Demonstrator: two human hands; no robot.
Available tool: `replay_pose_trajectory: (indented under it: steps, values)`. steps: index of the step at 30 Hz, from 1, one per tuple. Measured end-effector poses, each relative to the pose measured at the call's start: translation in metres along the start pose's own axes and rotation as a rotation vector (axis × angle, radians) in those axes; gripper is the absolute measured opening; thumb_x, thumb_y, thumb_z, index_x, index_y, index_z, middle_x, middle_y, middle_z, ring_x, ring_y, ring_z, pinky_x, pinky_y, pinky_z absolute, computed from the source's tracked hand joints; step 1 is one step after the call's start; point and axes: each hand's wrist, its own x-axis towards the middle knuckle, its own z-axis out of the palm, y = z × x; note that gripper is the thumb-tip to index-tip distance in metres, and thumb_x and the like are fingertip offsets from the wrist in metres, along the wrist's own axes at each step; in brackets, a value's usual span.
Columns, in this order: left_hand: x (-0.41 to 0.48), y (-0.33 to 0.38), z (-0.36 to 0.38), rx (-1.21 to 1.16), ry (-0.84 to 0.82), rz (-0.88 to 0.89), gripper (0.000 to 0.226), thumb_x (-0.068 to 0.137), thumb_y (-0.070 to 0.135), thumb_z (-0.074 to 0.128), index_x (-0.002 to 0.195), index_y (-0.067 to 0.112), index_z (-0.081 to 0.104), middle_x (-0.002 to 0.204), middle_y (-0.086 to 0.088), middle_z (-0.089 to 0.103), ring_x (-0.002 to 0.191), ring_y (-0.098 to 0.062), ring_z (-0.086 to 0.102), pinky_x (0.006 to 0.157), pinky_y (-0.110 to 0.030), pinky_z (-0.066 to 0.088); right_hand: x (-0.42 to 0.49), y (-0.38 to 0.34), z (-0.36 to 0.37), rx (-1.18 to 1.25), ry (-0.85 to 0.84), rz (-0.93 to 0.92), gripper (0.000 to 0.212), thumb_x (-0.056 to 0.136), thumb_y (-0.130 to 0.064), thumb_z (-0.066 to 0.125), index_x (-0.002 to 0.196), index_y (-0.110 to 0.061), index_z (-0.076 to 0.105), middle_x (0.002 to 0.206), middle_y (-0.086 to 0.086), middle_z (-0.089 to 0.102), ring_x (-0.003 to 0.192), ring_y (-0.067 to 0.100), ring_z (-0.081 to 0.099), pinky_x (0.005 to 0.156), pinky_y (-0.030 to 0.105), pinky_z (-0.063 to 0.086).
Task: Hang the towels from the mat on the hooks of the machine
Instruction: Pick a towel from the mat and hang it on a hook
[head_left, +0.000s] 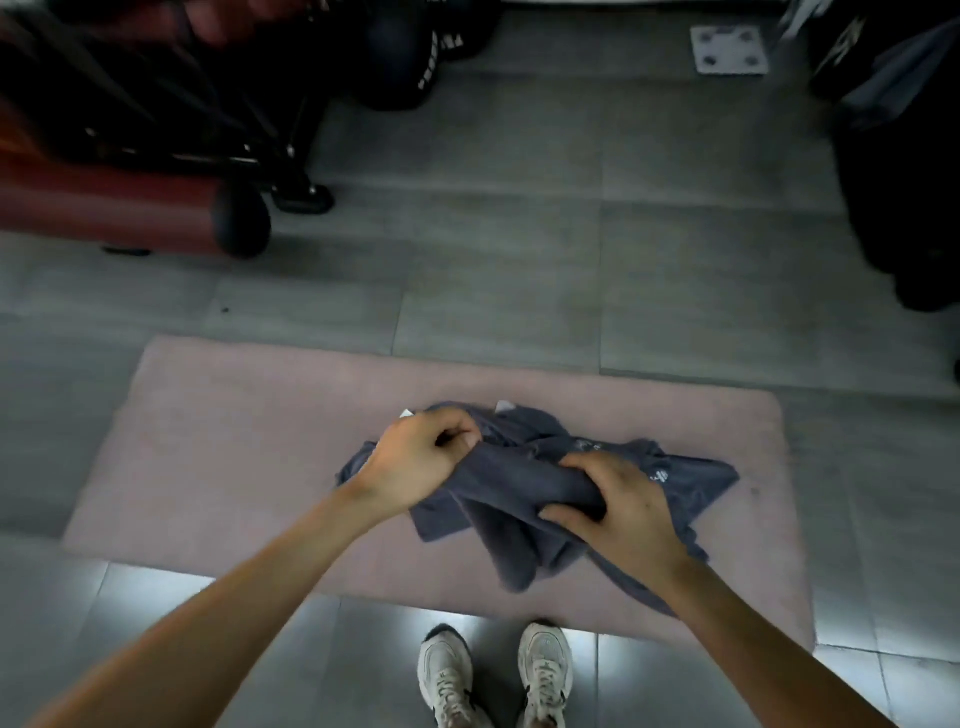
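A person stands over grey towels (519, 483) heaped at the centre of a pink mat (234, 441). The left hand (415, 457), at the heap's 9 o'clock, and the right hand (618, 504), at 3 o'clock, both curl tightly round the cloth. The machine (156, 130) stands at 11 o'clock.

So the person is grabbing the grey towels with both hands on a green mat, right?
Not quite. The mat is pink, not green, as the head view shows. The rest is right: the left hand and the right hand both grip the grey towels on it.
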Motion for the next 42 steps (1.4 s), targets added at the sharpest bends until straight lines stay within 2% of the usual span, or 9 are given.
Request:
replay_pose_trajectory:
  steps: [5,7,10,14,19,22,24,29,42]
  values:
    - [-0.032,0.091,-0.072,-0.132,0.002,0.007,0.007,0.073,0.032,0.053,0.067,0.032,0.058,0.064,0.026,0.060,0.065,0.006,0.051,0.073,-0.026,0.044,-0.001,-0.068,-0.073,-0.112,0.108,-0.111,0.079,0.061,-0.067,0.068,0.122,-0.019,0.053,0.101,-0.004,0.061,0.094,0.012,0.052,0.078,0.020,0.039]
    - [-0.046,0.125,-0.102,-0.110,0.004,0.031,0.012,0.062,0.036,0.066,0.071,0.032,0.059,0.068,0.020,0.061,0.068,0.000,0.054,0.070,-0.028,0.045,0.002,-0.093,-0.097,-0.175,0.191,-0.152,0.071,0.066,-0.048,0.073,0.125,-0.018,0.047,0.095,0.000,0.060,0.088,0.018,0.054,0.073,0.028,0.046]
    - [-0.070,0.172,-0.144,0.085,0.000,0.110,0.036,0.051,0.033,0.074,0.081,0.040,0.055,0.083,0.012,0.064,0.076,-0.007,0.060,0.070,-0.027,0.046,0.015,-0.123,-0.137,-0.183,0.331,-0.166,0.049,0.072,-0.024,0.054,0.120,-0.019,0.044,0.094,0.006,0.060,0.081,0.028,0.061,0.064,0.036,0.054]
    - [-0.100,0.217,-0.187,0.293,0.094,0.213,0.041,0.061,0.022,0.079,0.091,0.038,0.055,0.088,0.014,0.064,0.078,-0.008,0.061,0.071,-0.024,0.048,0.027,-0.141,-0.193,-0.225,0.365,-0.204,0.030,0.072,-0.023,0.055,0.102,-0.019,0.056,0.104,-0.002,0.054,0.079,0.024,0.063,0.059,0.028,0.051]
    - [-0.117,0.259,-0.216,0.381,0.217,0.339,0.021,0.077,0.015,0.071,0.095,0.023,0.063,0.092,0.007,0.068,0.087,-0.011,0.062,0.083,-0.028,0.044,0.037,-0.147,-0.222,-0.186,0.339,-0.004,0.024,0.068,-0.002,0.071,0.091,-0.009,0.065,0.084,0.009,0.067,0.073,0.032,0.065,0.061,0.034,0.049]
    - [-0.122,0.279,-0.242,0.354,0.313,0.339,0.015,0.081,0.011,0.066,0.088,0.023,0.061,0.086,0.010,0.064,0.075,0.002,0.058,0.070,-0.015,0.042,0.042,-0.143,-0.229,-0.063,0.363,0.127,0.017,0.075,0.001,0.061,0.091,-0.007,0.064,0.083,0.010,0.068,0.077,0.032,0.064,0.063,0.032,0.041]
    - [-0.125,0.284,-0.266,0.297,0.355,0.299,0.015,0.083,0.011,0.065,0.084,0.025,0.060,0.084,0.011,0.063,0.072,0.005,0.058,0.069,-0.018,0.044,0.044,-0.136,-0.234,-0.024,0.383,0.242,0.018,0.078,-0.001,0.059,0.094,-0.007,0.065,0.084,0.014,0.069,0.082,0.036,0.063,0.065,0.035,0.041]
    - [-0.129,0.268,-0.316,0.167,0.447,0.171,0.007,0.084,0.010,0.064,0.089,0.015,0.065,0.095,-0.002,0.067,0.094,-0.019,0.061,0.090,-0.043,0.047,0.048,-0.111,-0.245,-0.004,0.328,0.428,0.018,0.083,-0.009,0.058,0.098,-0.006,0.067,0.088,0.017,0.070,0.091,0.036,0.064,0.073,0.036,0.044]
    - [-0.127,0.226,-0.317,0.220,0.481,0.086,0.006,0.083,0.022,0.068,0.082,0.017,0.068,0.082,-0.002,0.067,0.082,-0.018,0.061,0.074,-0.030,0.044,0.079,-0.202,-0.300,0.067,0.408,0.270,0.021,0.083,-0.007,0.058,0.098,-0.013,0.071,0.083,0.004,0.070,0.089,0.024,0.063,0.081,0.030,0.044]
